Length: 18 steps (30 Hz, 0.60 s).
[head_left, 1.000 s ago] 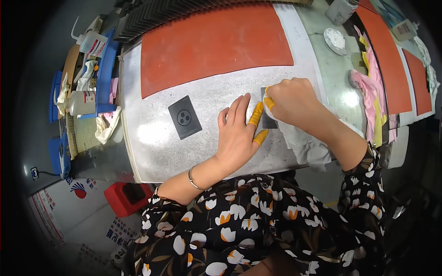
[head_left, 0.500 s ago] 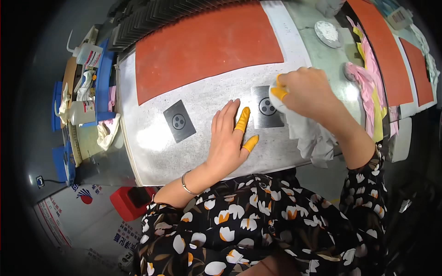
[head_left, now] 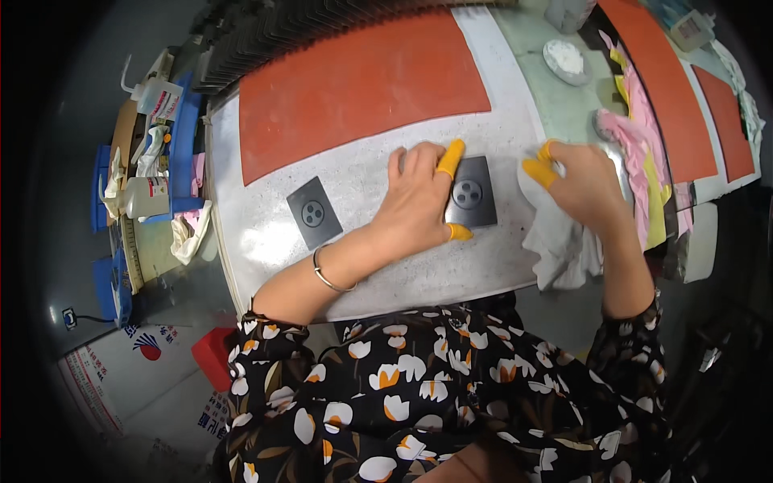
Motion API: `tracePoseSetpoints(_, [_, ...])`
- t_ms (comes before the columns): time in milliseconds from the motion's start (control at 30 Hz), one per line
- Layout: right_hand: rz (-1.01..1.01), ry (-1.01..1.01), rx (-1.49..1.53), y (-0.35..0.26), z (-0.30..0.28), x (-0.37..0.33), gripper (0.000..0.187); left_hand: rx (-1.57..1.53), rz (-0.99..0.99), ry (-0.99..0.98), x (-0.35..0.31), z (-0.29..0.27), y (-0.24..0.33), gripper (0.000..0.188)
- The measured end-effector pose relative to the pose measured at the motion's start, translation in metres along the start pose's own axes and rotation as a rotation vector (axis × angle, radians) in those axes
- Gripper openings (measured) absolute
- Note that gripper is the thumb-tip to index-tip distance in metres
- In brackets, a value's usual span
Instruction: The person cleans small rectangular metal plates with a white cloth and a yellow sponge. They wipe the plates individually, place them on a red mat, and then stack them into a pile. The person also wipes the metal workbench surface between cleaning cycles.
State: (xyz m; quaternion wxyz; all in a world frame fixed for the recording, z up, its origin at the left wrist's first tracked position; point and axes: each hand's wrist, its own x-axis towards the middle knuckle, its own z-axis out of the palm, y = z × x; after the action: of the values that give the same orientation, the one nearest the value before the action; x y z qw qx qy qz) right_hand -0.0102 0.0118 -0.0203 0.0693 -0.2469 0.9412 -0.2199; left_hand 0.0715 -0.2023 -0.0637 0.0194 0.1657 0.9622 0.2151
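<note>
Seen from above our own floral-print sleeves, our left hand (head_left: 415, 201) lies flat and open on a dark square socket plate (head_left: 471, 193) at the near edge of the speckled grey worktable (head_left: 378, 282), fingers spread rather than gripping, the orange-capped index (head_left: 451, 157) and thumb (head_left: 459, 233) bracketing the plate's left side. The plate lies flat, just right of that palm and touching it — so the left hand is plainly the nearer one. Our right hand (head_left: 584, 189), also orange-tipped, is bunched around a white cloth (head_left: 555, 241) just right of the plate; whether cloth and plate touch we cannot tell. A second plate (head_left: 314, 213) lies apart on the left, turned slightly askew. Beyond them stretches an orange mat (head_left: 354, 84) — and farther still, a rack of dark plates (head_left: 322, 20) along the table's back edge.
</note>
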Motion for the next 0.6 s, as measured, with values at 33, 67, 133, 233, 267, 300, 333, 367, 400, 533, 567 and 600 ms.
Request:
tracePoseSetpoints(33, [-0.017,0.057,0.012,0.004,0.0,-0.011,0.026,0.009,-0.001,-0.019,0.001,0.001,-0.003,0.097])
tracePoseSetpoints(67, [0.044,0.04,0.013,0.005,-0.003,-0.022,0.028,-0.02,0.005,0.016,-0.002,-0.002,0.0,0.096])
tracePoseSetpoints(133, [0.094,0.088,0.074,0.015,0.002,-0.04,0.029,-0.077,-0.016,0.001,0.0,-0.006,0.002,0.095])
tracePoseSetpoints(233, [0.106,0.237,0.308,0.023,0.027,-0.059,0.023,-0.055,0.084,-0.05,-0.001,-0.019,0.002,0.091])
tracePoseSetpoints(267, [0.116,0.256,0.36,0.017,0.029,-0.063,0.022,-0.054,0.111,0.001,-0.003,-0.028,-0.003,0.09])
tracePoseSetpoints(300, [0.133,0.27,0.406,0.013,0.029,-0.065,0.02,-0.06,0.142,0.048,-0.001,-0.038,-0.011,0.09])
tracePoseSetpoints(333, [0.173,0.259,0.425,0.008,0.028,-0.068,0.019,-0.02,0.146,0.179,0.002,-0.055,-0.023,0.088])
tracePoseSetpoints(367, [0.214,0.238,0.45,0.002,0.03,-0.071,0.018,0.02,0.142,0.304,0.003,-0.081,-0.041,0.087])
tracePoseSetpoints(400, [0.21,0.296,0.449,0.001,0.036,-0.075,0.018,-0.01,0.035,0.309,0.014,-0.116,-0.058,0.086])
tracePoseSetpoints(533, [0.242,0.443,0.47,0.001,0.058,-0.078,0.018,0.249,-0.145,0.449,0.062,-0.235,-0.16,0.074])
tracePoseSetpoints(567, [0.269,0.467,0.475,0.001,0.062,-0.079,0.018,0.397,-0.184,0.485,0.075,-0.249,-0.19,0.072])
tracePoseSetpoints(600, [0.245,0.482,0.455,0.007,0.067,-0.078,0.018,0.523,-0.23,0.389,0.086,-0.265,-0.214,0.071])
